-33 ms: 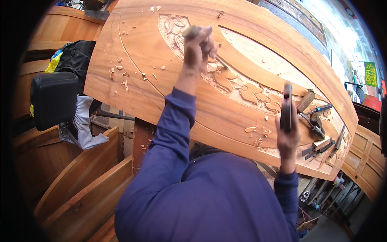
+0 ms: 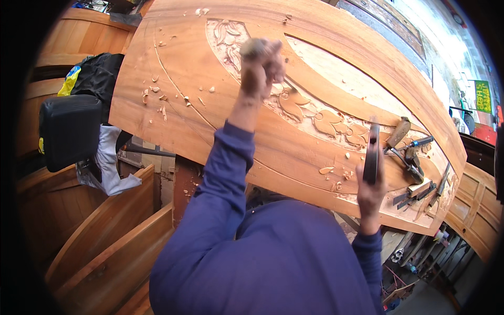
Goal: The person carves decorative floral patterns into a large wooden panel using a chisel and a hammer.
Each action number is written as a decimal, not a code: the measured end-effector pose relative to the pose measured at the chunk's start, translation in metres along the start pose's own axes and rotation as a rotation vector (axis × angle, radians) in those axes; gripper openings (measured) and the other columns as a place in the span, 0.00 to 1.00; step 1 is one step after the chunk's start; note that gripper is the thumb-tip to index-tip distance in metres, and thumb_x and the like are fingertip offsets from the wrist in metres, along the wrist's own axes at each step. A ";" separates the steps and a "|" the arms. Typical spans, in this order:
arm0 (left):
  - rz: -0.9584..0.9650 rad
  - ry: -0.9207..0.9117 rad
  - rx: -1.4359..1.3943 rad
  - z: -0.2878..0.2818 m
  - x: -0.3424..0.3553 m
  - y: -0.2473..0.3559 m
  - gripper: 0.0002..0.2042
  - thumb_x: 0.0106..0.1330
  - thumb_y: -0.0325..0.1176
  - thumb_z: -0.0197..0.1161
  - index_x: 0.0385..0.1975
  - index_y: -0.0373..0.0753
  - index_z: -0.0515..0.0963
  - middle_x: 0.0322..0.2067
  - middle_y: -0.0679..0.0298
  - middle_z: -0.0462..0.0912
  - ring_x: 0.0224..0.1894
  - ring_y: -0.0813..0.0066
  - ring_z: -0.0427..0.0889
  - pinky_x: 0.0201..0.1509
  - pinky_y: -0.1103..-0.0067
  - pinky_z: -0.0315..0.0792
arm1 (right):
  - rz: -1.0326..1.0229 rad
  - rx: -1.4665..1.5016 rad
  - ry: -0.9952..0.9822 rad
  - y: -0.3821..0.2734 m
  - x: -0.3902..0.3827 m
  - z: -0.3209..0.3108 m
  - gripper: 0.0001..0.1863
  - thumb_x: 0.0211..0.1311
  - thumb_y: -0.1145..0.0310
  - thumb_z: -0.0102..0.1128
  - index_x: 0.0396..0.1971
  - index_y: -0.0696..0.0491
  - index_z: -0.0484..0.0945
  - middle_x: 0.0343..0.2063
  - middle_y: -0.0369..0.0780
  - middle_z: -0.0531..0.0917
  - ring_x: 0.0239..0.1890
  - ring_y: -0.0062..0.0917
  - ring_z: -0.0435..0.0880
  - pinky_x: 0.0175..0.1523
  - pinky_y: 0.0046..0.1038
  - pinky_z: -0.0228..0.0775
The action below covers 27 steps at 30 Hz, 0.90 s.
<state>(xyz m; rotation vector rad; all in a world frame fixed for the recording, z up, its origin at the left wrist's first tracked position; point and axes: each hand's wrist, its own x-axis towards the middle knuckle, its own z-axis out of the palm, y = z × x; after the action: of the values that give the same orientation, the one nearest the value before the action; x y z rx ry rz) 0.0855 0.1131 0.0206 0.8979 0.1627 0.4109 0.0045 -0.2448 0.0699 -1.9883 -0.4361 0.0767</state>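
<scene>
My left hand (image 2: 261, 71) is closed around a chisel (image 2: 253, 48); its rounded butt shows above the fist. The thin blade slants down to the right, onto a carved leaf border. That border runs across a large wooden panel (image 2: 181, 79) in front of me. My right hand (image 2: 371, 194) grips a narrow, dark upright tool (image 2: 371, 163) with a paler, blurred upper end; its exact kind is unclear. It is held above the panel's near right part, apart from the chisel.
Several carving tools (image 2: 415, 194) and a wooden-handled tool (image 2: 399, 131) lie on the panel's right end. Wood shavings (image 2: 164, 97) are scattered across it. A black padded seat (image 2: 71, 131) with a grey cloth (image 2: 113, 170) stands at left. Curved wooden boards (image 2: 105, 220) lean below it.
My right hand and the dark tool have come down slightly toward my body. My left hand, still around the chisel, has shifted slightly to the right.
</scene>
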 end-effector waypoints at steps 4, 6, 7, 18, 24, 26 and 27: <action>0.176 -0.076 -0.173 0.040 -0.042 0.035 0.15 0.68 0.33 0.71 0.21 0.44 0.73 0.09 0.74 0.63 0.08 0.86 0.61 0.09 0.85 0.57 | 0.376 0.082 0.096 0.021 -0.108 0.000 0.38 0.66 0.84 0.61 0.75 0.57 0.60 0.67 0.48 0.75 0.67 0.27 0.75 0.69 0.26 0.64; 0.209 0.036 -0.044 0.035 -0.050 0.048 0.11 0.67 0.30 0.71 0.25 0.43 0.75 0.14 0.73 0.69 0.12 0.85 0.67 0.13 0.84 0.63 | 0.490 0.125 0.144 0.023 -0.137 0.002 0.38 0.67 0.83 0.62 0.75 0.56 0.60 0.67 0.48 0.75 0.67 0.27 0.74 0.69 0.26 0.64; 0.242 0.064 0.067 0.031 -0.053 0.048 0.09 0.69 0.34 0.69 0.31 0.42 0.75 0.17 0.71 0.69 0.16 0.84 0.67 0.17 0.83 0.63 | 0.507 0.113 0.149 0.022 -0.143 0.003 0.38 0.67 0.83 0.62 0.76 0.56 0.60 0.68 0.48 0.74 0.67 0.27 0.74 0.68 0.26 0.64; 0.144 0.174 0.442 0.005 -0.104 0.058 0.21 0.76 0.46 0.61 0.56 0.34 0.73 0.29 0.64 0.75 0.24 0.79 0.71 0.28 0.81 0.69 | 0.106 -0.672 -0.086 0.012 -0.116 -0.026 0.38 0.51 0.71 0.78 0.66 0.41 0.77 0.21 0.37 0.76 0.20 0.28 0.78 0.29 0.32 0.72; 0.108 0.015 1.146 0.016 -0.107 0.044 0.18 0.65 0.35 0.75 0.51 0.40 0.79 0.30 0.62 0.87 0.27 0.76 0.86 0.32 0.77 0.80 | 0.077 -0.838 -0.220 0.013 -0.113 -0.050 0.42 0.47 0.63 0.79 0.67 0.35 0.76 0.22 0.33 0.74 0.23 0.27 0.76 0.32 0.34 0.71; 0.052 -0.128 1.360 0.009 -0.114 0.032 0.28 0.63 0.42 0.75 0.62 0.43 0.76 0.28 0.59 0.89 0.27 0.69 0.88 0.32 0.73 0.81 | 0.063 -0.922 -0.258 0.011 -0.108 -0.058 0.39 0.49 0.63 0.78 0.66 0.35 0.77 0.24 0.33 0.75 0.27 0.28 0.77 0.37 0.35 0.72; 0.018 -0.192 1.452 0.009 -0.119 0.026 0.30 0.64 0.44 0.74 0.65 0.44 0.75 0.27 0.60 0.88 0.26 0.70 0.88 0.31 0.73 0.80 | 0.054 -0.964 -0.278 0.011 -0.106 -0.062 0.37 0.50 0.63 0.78 0.65 0.35 0.78 0.26 0.33 0.76 0.30 0.28 0.77 0.40 0.35 0.72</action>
<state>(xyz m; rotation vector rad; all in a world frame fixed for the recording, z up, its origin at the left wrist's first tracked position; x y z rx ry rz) -0.0274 0.0718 0.0428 2.3570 0.2769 0.1647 -0.0760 -0.3376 0.0735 -2.9559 -0.6779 0.2074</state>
